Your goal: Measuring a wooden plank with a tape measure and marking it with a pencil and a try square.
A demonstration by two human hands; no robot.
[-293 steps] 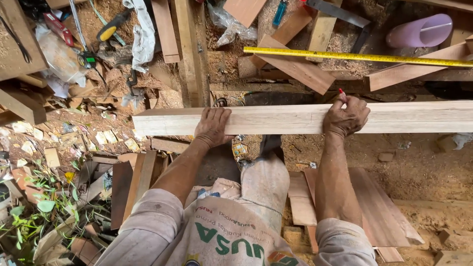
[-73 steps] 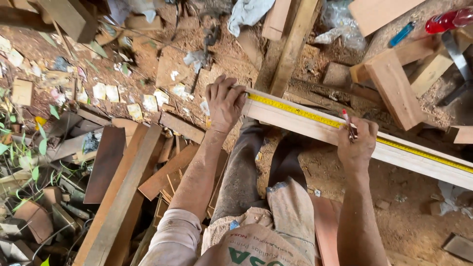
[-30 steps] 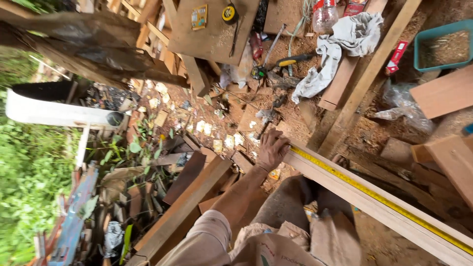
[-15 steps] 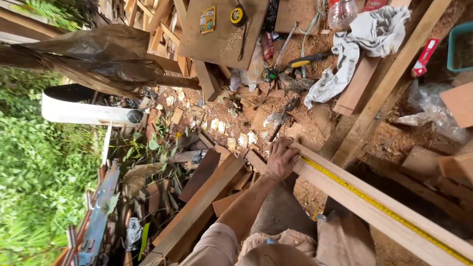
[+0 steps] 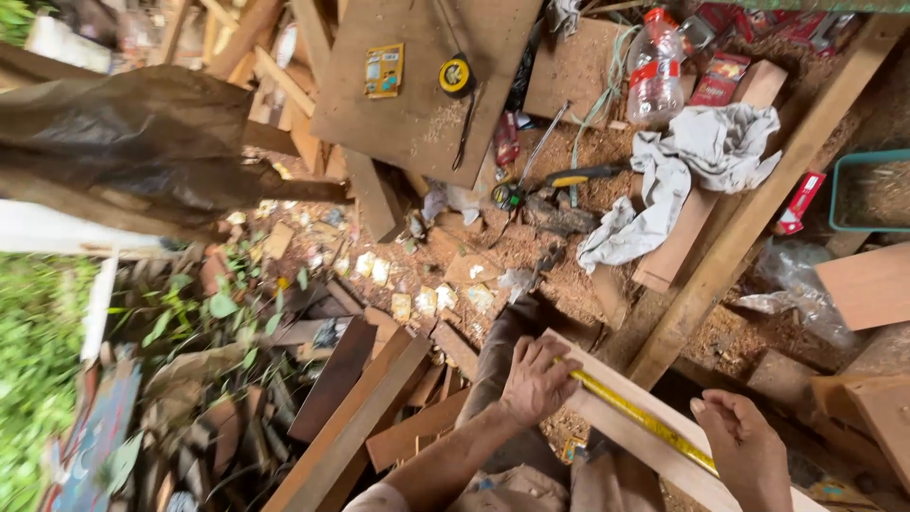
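Note:
A pale wooden plank [image 5: 621,438] runs from the lower middle to the bottom right, across my legs. A yellow tape measure blade [image 5: 637,420] lies along its top. My left hand [image 5: 536,379] grips the plank's near end and pins the tape's tip there. My right hand [image 5: 754,457] rests on the plank farther along, over the tape, with its fingers curled. Whether it holds anything is hidden.
A grey cloth [image 5: 682,161], a plastic bottle [image 5: 654,71] and hand tools lie on sawdust behind. A yellow tape case [image 5: 457,76] sits on a plywood board [image 5: 408,104]. A long beam [image 5: 758,209] slants at right. Dark offcut planks [image 5: 360,408] pile at left near plants [image 5: 38,351].
The view has swung up and to the right. My right hand has come back into view on the plank. My left hand stays at the plank's end on the tape.

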